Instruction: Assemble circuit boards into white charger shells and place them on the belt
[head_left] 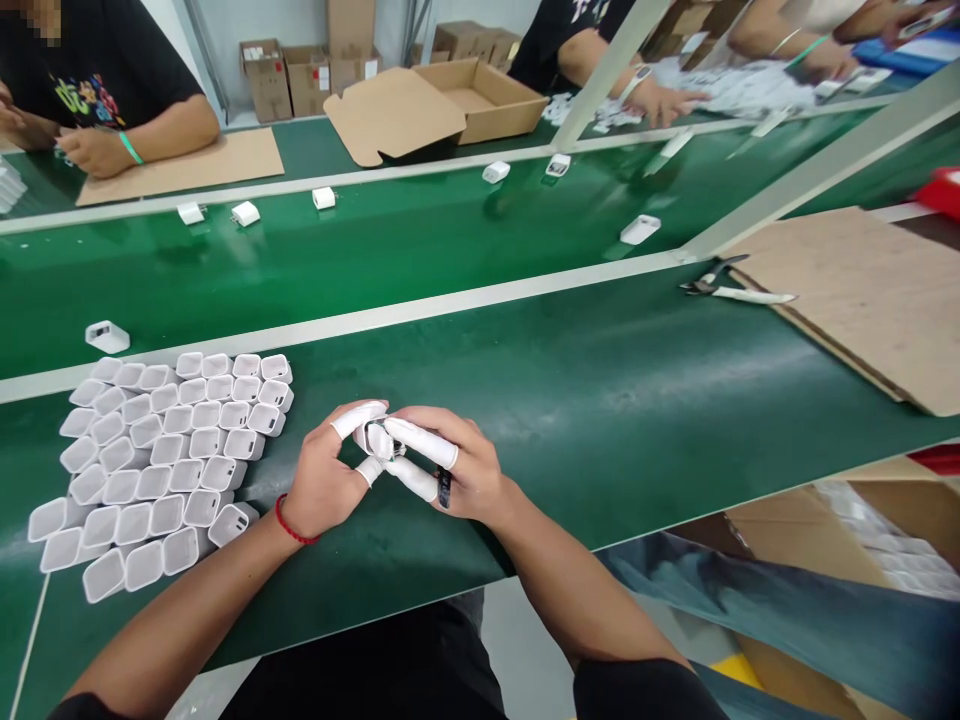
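While we pinch the small white charger shell (380, 440) between both sets of capped fingertips, it sits just above the near green mat (600, 400), a little right of the packed block of white shells (161, 460). Our left hand (326, 480) closes thumb and forefinger on its left side; our right hand (457, 465) wraps it from the right with two sheathed fingers laid across it, so both hands have hold of the one piece, and little of it shows. Doing this well, we judge, means keeping the piece turned toward us and pressing evenly from both sides so it does not twist or slip off the rubber caps.

Left of our wrist the block's nearest shells lie close, so the elbow has little room there. To the right the mat runs bare up to the cardboard sheet (870, 290) and the cutters (712, 278). Beyond the pale rail (450, 305), single shells ride the belt (375, 250), where other people's hands work at the far side.
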